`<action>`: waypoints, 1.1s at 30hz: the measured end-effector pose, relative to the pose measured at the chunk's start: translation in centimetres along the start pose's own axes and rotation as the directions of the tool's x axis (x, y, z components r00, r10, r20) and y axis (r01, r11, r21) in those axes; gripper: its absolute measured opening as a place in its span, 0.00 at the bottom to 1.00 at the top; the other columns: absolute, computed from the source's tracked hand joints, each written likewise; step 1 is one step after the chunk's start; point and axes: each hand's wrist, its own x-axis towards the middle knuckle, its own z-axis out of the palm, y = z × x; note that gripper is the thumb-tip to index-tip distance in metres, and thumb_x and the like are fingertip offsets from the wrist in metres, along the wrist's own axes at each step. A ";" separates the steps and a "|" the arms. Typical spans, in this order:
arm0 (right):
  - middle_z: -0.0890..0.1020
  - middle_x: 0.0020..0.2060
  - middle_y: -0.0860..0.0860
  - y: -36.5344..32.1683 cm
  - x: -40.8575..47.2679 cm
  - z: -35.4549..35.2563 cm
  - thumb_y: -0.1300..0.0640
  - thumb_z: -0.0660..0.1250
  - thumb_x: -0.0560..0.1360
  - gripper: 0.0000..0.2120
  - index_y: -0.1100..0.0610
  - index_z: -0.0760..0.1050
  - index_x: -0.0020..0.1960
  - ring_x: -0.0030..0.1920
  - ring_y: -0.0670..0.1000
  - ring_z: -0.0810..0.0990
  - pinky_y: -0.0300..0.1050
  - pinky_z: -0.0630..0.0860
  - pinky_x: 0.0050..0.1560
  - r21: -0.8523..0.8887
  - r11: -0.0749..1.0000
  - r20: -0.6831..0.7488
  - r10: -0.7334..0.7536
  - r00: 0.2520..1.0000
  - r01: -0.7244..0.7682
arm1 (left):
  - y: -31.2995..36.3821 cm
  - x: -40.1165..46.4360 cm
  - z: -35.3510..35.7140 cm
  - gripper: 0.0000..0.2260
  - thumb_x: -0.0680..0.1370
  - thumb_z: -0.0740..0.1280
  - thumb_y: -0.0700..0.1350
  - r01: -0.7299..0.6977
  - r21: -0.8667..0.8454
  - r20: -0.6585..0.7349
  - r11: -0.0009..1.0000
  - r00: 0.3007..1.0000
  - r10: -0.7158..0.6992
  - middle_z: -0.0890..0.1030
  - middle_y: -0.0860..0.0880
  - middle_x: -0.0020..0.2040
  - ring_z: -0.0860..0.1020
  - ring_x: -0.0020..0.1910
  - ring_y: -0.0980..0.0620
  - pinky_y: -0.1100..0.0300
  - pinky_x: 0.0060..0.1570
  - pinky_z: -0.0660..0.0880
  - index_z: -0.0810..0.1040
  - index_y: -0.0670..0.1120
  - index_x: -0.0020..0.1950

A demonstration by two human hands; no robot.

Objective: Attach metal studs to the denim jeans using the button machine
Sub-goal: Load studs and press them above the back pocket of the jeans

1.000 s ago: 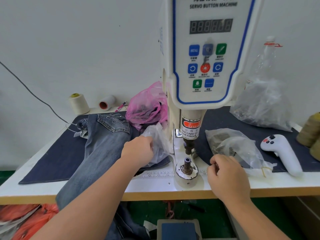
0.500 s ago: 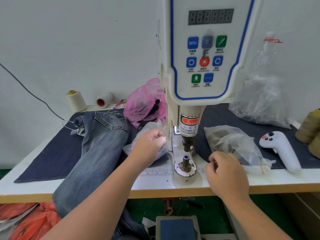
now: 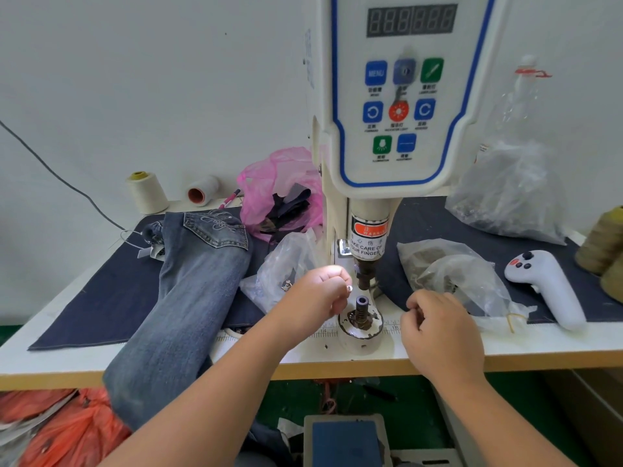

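A plain white wall (image 3: 151, 96) backs a white table (image 3: 505, 345) with a tan front edge; green floor (image 3: 387, 396) shows beneath it. A dark navy cloth (image 3: 101, 298) covers most of the tabletop. The button machine (image 3: 394, 129) rises at the centre, its top cut off by the frame, its blue-rimmed panel facing forward and its lower die (image 3: 362, 310) standing on a round base. The denim jeans (image 3: 188, 298) lie left of the machine, back pocket up, one leg draped over the table's front edge. A pink bag (image 3: 279, 183) sits behind them, and clear plastic bags (image 3: 451, 271) lie on both sides of the machine; their contents are too blurred to name. A white handheld controller (image 3: 546, 284) lies at the right, with thread cones (image 3: 146, 192) at the back left.

The left hand (image 3: 317, 298) hovers just left of the die, fingers curled, pinching a small shiny metal stud (image 3: 349, 289) at its fingertips. The right hand (image 3: 438, 332) is curled just right of the die; I cannot tell whether it holds anything. Orange material (image 3: 67, 429) under the table is partly cut off.
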 end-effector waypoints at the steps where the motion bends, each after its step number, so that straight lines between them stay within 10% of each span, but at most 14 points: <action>1: 0.72 0.30 0.45 0.0 0.0 0.0 0.65 0.70 0.68 0.07 0.55 0.77 0.37 0.33 0.48 0.71 0.34 0.56 0.29 0.002 1.000 -0.002 0.000 1.000 0.000 | -0.1 0.1 0.1 0.11 0.77 0.56 0.36 -0.002 0.014 0.005 1.000 1.000 0.002 0.66 0.52 0.26 0.64 0.24 0.58 0.69 0.26 0.63 0.68 0.46 0.36; 12: 0.72 0.30 0.45 0.0 0.0 0.1 0.65 0.70 0.69 0.06 0.56 0.77 0.37 0.33 0.48 0.71 0.33 0.55 0.30 0.002 1.000 -0.003 0.004 1.000 -0.004 | -1.9 1.7 0.2 0.16 0.70 0.54 0.40 0.165 0.022 -0.073 0.986 0.984 -0.163 0.65 0.54 0.23 0.60 0.22 0.56 0.64 0.23 0.58 0.67 0.53 0.23; 33: 0.73 0.31 0.45 0.1 0.0 0.2 0.65 0.70 0.69 0.05 0.55 0.78 0.38 0.33 0.48 0.71 0.33 0.54 0.30 -0.010 1.000 0.002 0.007 1.000 -0.007 | -1.4 0.6 0.6 0.13 0.78 0.61 0.44 -0.004 0.189 -0.044 0.982 0.999 0.013 0.67 0.58 0.27 0.63 0.26 0.59 0.62 0.30 0.62 0.67 0.50 0.33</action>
